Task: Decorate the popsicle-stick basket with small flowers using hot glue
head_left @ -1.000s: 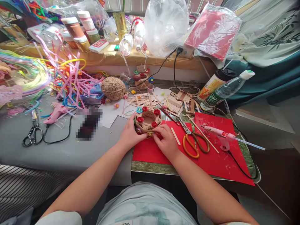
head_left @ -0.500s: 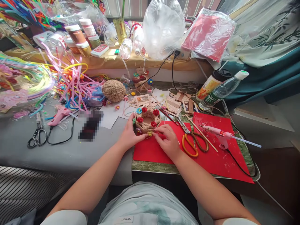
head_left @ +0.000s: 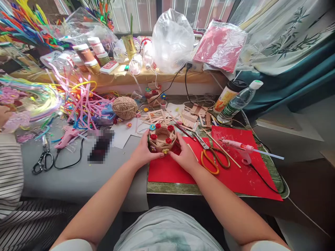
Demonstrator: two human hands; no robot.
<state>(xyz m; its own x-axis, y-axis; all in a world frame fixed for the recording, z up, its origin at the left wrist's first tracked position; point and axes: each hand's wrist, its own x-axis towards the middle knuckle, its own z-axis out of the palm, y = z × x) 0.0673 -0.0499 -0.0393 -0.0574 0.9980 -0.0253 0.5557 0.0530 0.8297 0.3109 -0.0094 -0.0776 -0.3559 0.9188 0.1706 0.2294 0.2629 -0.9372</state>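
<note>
Person is sitting at the counter (head_left: pixel 78 177), both hands on a small twine basket (head_left: pixel 162 138). Basket is sitting upright on the near-left part of a red paper sheet (head_left: pixel 167 170), right at the edge where the grey cover is meeting the green mat. Rim is carrying red paper roses plus one blue flower; a small yellow flower is sticking to the front wall.

Left hand (head_left: pixel 142 153) is cupping the basket's left side, fingers wrapped round it, thumb toward the front. Right hand (head_left: pixel 186 157) is pressing against the basket's right side, fingers curled on the wall. Both are grasping the basket, neither is clenched into a fist.

Just right of the right hand: orange-handled scissors (head_left: pixel 213 160) lying flat on the red sheet, blades pointing away. Further right a pink glue gun (head_left: pixel 242 150) is resting on the same sheet, clear glue stick poking out the back, black cord trailing off to the counter edge.

Behind the basket: loose craft sticks (head_left: pixel 192 116), and a ball of twine (head_left: pixel 125 107) to the left. Far left on the grey cover: a second pink glue gun (head_left: pixel 66 136) and black scissors (head_left: pixel 43 158). Two bottles (head_left: pixel 237 101) are leaning at back right.

Someone in a striped sleeve (head_left: pixel 9 174) is sitting at the left edge.
</note>
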